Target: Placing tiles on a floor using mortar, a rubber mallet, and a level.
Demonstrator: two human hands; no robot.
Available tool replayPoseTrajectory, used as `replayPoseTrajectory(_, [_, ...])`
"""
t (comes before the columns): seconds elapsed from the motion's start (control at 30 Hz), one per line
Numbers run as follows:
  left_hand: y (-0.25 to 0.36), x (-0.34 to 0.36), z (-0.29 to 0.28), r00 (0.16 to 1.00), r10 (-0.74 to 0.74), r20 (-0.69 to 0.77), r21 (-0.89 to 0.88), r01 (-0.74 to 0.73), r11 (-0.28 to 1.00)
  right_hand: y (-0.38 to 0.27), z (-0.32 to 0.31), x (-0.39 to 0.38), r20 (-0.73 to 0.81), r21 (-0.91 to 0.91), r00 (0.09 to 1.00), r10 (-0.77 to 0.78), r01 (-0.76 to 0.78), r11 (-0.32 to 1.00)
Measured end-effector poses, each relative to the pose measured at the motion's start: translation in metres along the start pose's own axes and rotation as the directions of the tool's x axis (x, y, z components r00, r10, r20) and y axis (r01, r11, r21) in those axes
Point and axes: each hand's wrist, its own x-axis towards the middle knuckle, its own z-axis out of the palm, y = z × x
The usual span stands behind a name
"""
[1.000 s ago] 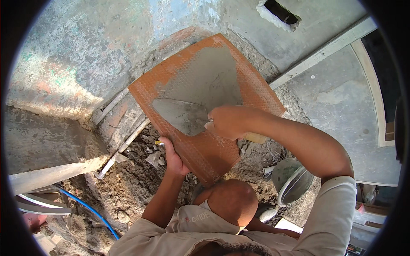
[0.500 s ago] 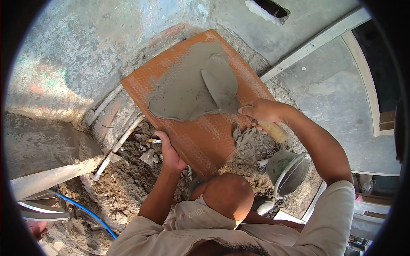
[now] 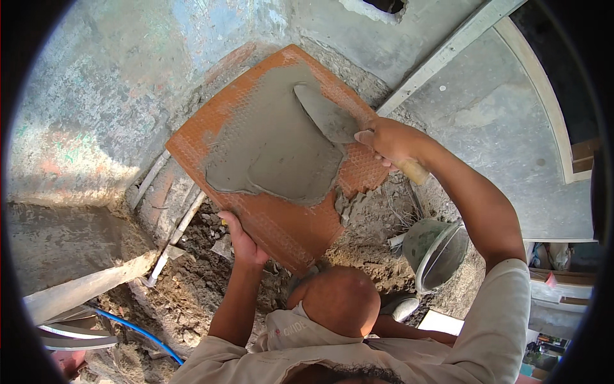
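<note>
A large orange tile (image 3: 275,227), textured with small raised cells and broken at its right side, lies tilted over the rubble, with grey mortar (image 3: 268,153) spread across much of it. My left hand (image 3: 243,243) grips the tile's lower left edge, thumb on top. My right hand (image 3: 393,141) is closed on the wooden handle of a trowel (image 3: 323,115), whose blade rests flat on the mortar near the upper right. My bent knee (image 3: 336,301) shows below the tile.
A grey bucket (image 3: 428,253) stands right of the broken side. Weathered walls (image 3: 96,83) surround the corner. White pipes (image 3: 182,230) and a blue hose (image 3: 137,326) lie at the left. A long rail (image 3: 448,57) and a grey panel (image 3: 486,141) are at the right.
My right hand has moved the trowel from the left middle of the tile up to its upper right, smearing the mortar. The tile now appears a little further left in the view.
</note>
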Motion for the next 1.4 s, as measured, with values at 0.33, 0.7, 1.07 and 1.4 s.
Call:
replayPoseTrajectory(0.33, [-0.002, -0.001, -0.005, 0.999, 0.006, -0.036, 0.003, -0.006, 1.000, -0.031, -0.007, 0.041, 0.266, 0.430, 0.963, 0.045, -0.161, 0.888])
replayPoseTrajectory(0.7, [0.000, -0.001, -0.007, 0.998, -0.051, -0.032, -0.007, 0.050, 0.999, -0.039, -0.028, 0.089, 0.164, 0.390, 0.976, 0.145, -0.199, 0.899])
replayPoseTrajectory(1.07, [-0.002, -0.002, -0.007, 0.999, -0.038, -0.032, -0.026, 0.037, 0.999, -0.041, -0.039, 0.097, 0.214, 0.385, 0.973, 0.089, -0.168, 0.908])
replayPoseTrajectory(1.4, [-0.003, -0.003, -0.011, 0.994, -0.056, -0.095, -0.021, 0.055, 0.998, -0.041, -0.048, 0.087, 0.292, 0.363, 0.955, 0.047, -0.156, 0.918])
